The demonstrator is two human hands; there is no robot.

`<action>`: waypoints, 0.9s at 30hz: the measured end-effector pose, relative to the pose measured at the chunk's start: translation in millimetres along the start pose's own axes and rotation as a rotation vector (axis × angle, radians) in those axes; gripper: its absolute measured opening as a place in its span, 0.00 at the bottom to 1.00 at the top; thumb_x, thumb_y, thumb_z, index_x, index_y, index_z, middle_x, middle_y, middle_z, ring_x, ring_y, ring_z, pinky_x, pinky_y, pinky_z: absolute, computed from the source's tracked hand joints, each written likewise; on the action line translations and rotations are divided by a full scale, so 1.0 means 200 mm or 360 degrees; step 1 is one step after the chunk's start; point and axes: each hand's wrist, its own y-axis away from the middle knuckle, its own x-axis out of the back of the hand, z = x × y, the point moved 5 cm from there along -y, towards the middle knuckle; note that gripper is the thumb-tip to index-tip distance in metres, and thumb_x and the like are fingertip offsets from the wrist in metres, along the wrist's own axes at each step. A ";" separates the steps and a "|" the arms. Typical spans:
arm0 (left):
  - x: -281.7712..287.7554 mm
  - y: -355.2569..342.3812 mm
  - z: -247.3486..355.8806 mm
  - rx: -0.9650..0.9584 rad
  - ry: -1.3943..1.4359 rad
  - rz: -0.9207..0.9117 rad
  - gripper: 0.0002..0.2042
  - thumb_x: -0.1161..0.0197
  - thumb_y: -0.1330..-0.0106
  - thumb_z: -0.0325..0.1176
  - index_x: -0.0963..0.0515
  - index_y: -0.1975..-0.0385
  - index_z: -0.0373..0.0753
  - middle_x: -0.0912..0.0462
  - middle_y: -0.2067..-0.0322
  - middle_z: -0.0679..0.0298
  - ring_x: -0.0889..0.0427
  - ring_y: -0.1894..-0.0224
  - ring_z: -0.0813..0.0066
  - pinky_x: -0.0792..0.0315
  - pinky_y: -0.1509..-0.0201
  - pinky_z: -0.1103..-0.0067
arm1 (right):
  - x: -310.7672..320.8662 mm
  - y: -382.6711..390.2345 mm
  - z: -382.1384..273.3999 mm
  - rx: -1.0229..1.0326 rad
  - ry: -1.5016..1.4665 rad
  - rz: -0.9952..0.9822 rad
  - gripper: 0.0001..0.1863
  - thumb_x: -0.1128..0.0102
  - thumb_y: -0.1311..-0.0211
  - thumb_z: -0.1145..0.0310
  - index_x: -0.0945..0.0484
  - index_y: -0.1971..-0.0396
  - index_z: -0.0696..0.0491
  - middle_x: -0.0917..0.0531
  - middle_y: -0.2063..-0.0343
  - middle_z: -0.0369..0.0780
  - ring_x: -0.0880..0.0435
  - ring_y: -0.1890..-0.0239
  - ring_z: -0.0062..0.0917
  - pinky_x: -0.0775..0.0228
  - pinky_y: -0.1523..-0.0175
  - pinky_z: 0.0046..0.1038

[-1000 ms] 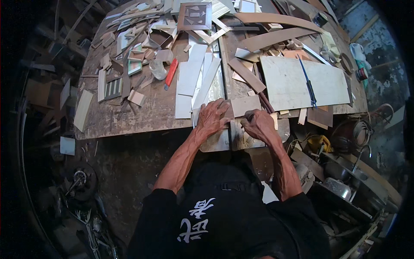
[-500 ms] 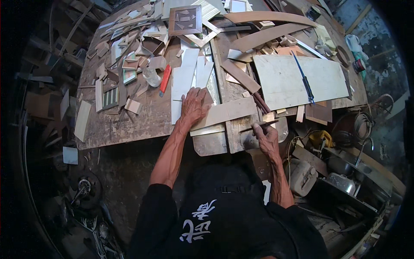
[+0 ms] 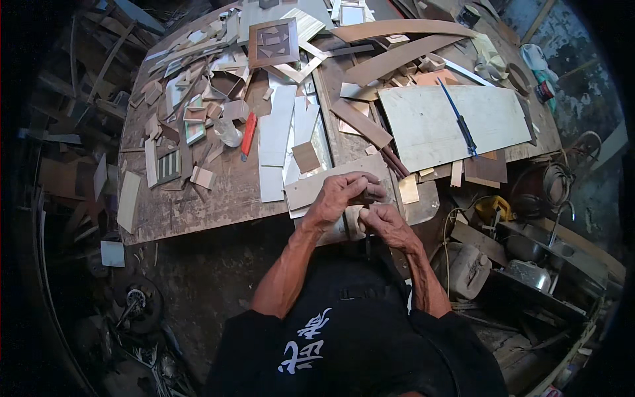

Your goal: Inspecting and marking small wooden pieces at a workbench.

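Note:
My left hand [image 3: 340, 197] is raised over the near edge of the table, its fingers curled into a pinch; whatever is in them is too small to make out. Just right of it and close by, my right hand [image 3: 389, 226] is closed on a thin dark pencil-like stick [image 3: 368, 243], which points down toward my body. Beneath and beyond the hands lies a pale wooden plank [image 3: 309, 190] with a small dark spot near its left end. A small brown square of wood [image 3: 305, 157] rests past the plank, on light thin boards [image 3: 276, 135].
A red utility knife [image 3: 249, 134] and a cloudy plastic cup [image 3: 228, 134] lie to the left among wood scraps. At right, a blue-and-black tool [image 3: 465, 132] rests on a large pale board [image 3: 423, 142]. A jerrycan [image 3: 466, 272] stands below the table's right side.
My left hand has lifted off the plank and moved right, uncovering the brown square. My right hand has come left and nearer, turning the dark stick from sideways to downward.

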 end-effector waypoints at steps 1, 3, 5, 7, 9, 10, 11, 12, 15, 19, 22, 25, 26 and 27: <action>0.00 0.01 -0.02 -0.0005 -0.0006 0.0002 0.18 0.48 0.28 0.40 0.27 0.51 0.29 0.17 0.60 0.53 0.18 0.58 0.69 0.25 0.48 0.75 | -0.02 0.00 0.02 -0.0075 -0.0085 -0.0051 0.21 0.47 0.32 0.55 0.25 0.81 0.55 0.30 0.82 0.28 0.36 0.78 0.12 0.46 0.73 0.20; 0.03 0.02 -0.04 -0.0102 -0.0099 0.0062 0.17 0.49 0.28 0.39 0.25 0.56 0.29 0.17 0.61 0.56 0.19 0.60 0.73 0.26 0.50 0.77 | -0.03 0.00 0.01 -0.0038 -0.0057 -0.0045 0.19 0.46 0.32 0.58 0.24 0.79 0.55 0.29 0.82 0.28 0.35 0.77 0.13 0.44 0.72 0.21; 0.01 0.05 -0.04 -0.0217 -0.0293 -0.0007 0.16 0.49 0.28 0.38 0.24 0.56 0.29 0.17 0.62 0.59 0.20 0.60 0.76 0.26 0.52 0.79 | -0.05 0.01 0.04 -0.0005 -0.0028 -0.0042 0.17 0.45 0.33 0.61 0.24 0.78 0.56 0.28 0.82 0.29 0.35 0.77 0.14 0.42 0.71 0.21; -0.07 0.10 -0.01 -0.0221 -0.0386 -0.0044 0.13 0.48 0.28 0.34 0.24 0.55 0.29 0.18 0.65 0.64 0.23 0.61 0.81 0.28 0.53 0.81 | -0.05 0.02 0.09 0.0191 -0.0037 0.0084 0.14 0.43 0.35 0.63 0.23 0.75 0.58 0.27 0.83 0.32 0.34 0.77 0.16 0.40 0.71 0.23; -0.13 0.16 0.02 -0.0155 -0.0467 -0.0038 0.14 0.48 0.29 0.33 0.24 0.54 0.29 0.18 0.63 0.63 0.23 0.59 0.80 0.28 0.53 0.80 | -0.04 0.06 0.06 0.0184 0.0126 0.0101 0.13 0.43 0.36 0.64 0.23 0.73 0.59 0.27 0.82 0.34 0.33 0.76 0.16 0.40 0.70 0.24; -0.15 0.19 0.02 -0.0091 -0.0550 -0.0032 0.14 0.47 0.29 0.32 0.25 0.53 0.28 0.18 0.61 0.62 0.24 0.57 0.80 0.28 0.52 0.80 | -0.04 0.09 0.04 0.0182 0.0290 0.0117 0.12 0.43 0.36 0.65 0.23 0.72 0.60 0.27 0.82 0.35 0.33 0.76 0.17 0.39 0.70 0.25; -0.16 0.23 0.05 -0.0243 -0.0714 0.0094 0.14 0.46 0.30 0.33 0.25 0.50 0.30 0.19 0.56 0.60 0.23 0.55 0.76 0.27 0.52 0.77 | -0.03 0.11 0.06 0.0096 0.0252 0.0115 0.10 0.43 0.38 0.67 0.23 0.69 0.61 0.25 0.79 0.39 0.30 0.73 0.17 0.37 0.68 0.25; -0.18 0.26 0.07 -0.0252 -0.0717 0.0108 0.14 0.46 0.30 0.33 0.25 0.50 0.30 0.19 0.56 0.60 0.23 0.55 0.76 0.27 0.52 0.77 | -0.01 0.16 0.02 0.0104 0.0256 0.0102 0.10 0.43 0.38 0.67 0.23 0.69 0.61 0.25 0.79 0.39 0.30 0.73 0.17 0.37 0.68 0.25; -0.12 0.42 0.18 -0.0170 -0.0928 0.0317 0.14 0.41 0.34 0.32 0.23 0.51 0.33 0.20 0.55 0.57 0.21 0.55 0.71 0.27 0.52 0.76 | 0.12 0.31 -0.18 0.0437 0.0239 0.0589 0.06 0.46 0.37 0.73 0.23 0.67 0.59 0.23 0.71 0.38 0.27 0.70 0.17 0.35 0.66 0.21; -0.43 0.68 0.43 -0.0494 -0.0352 -0.0925 0.12 0.40 0.37 0.30 0.20 0.55 0.35 0.23 0.60 0.57 0.23 0.58 0.64 0.30 0.51 0.73 | 0.27 0.52 -0.48 0.0742 0.0329 0.0754 0.09 0.47 0.39 0.78 0.21 0.61 0.58 0.23 0.67 0.37 0.25 0.71 0.18 0.32 0.68 0.18; -0.69 0.79 0.49 -0.0571 -0.0023 -0.1371 0.11 0.40 0.37 0.29 0.20 0.56 0.40 0.31 0.63 0.60 0.28 0.63 0.65 0.32 0.57 0.71 | 0.24 0.62 -0.66 0.1134 -0.0032 0.1288 0.42 0.43 0.48 0.83 0.49 0.32 0.57 0.24 0.79 0.36 0.28 0.80 0.14 0.33 0.74 0.12; -0.77 0.82 0.48 -0.0938 0.0333 -0.1589 0.07 0.43 0.38 0.27 0.26 0.78 0.34 0.35 0.65 0.54 0.32 0.68 0.63 0.34 0.66 0.71 | 0.26 0.73 -0.75 0.1641 -0.0017 0.0930 0.48 0.40 0.44 0.78 0.62 0.30 0.56 0.20 0.76 0.41 0.25 0.82 0.17 0.33 0.80 0.14; -0.78 0.81 0.49 -0.0918 0.0314 -0.1526 0.05 0.41 0.38 0.25 0.26 0.76 0.35 0.34 0.66 0.56 0.33 0.68 0.62 0.35 0.66 0.69 | 0.24 0.76 -0.78 0.1846 -0.0055 0.0718 0.48 0.40 0.42 0.76 0.65 0.30 0.55 0.17 0.73 0.45 0.22 0.82 0.20 0.31 0.81 0.15; -0.77 0.81 0.51 -0.0898 0.0282 -0.1451 0.05 0.38 0.39 0.24 0.26 0.75 0.35 0.33 0.67 0.57 0.33 0.68 0.61 0.35 0.66 0.68 | 0.20 0.81 -0.81 0.1763 -0.0366 0.0406 0.40 0.40 0.38 0.69 0.53 0.31 0.57 0.16 0.71 0.47 0.19 0.81 0.25 0.23 0.78 0.24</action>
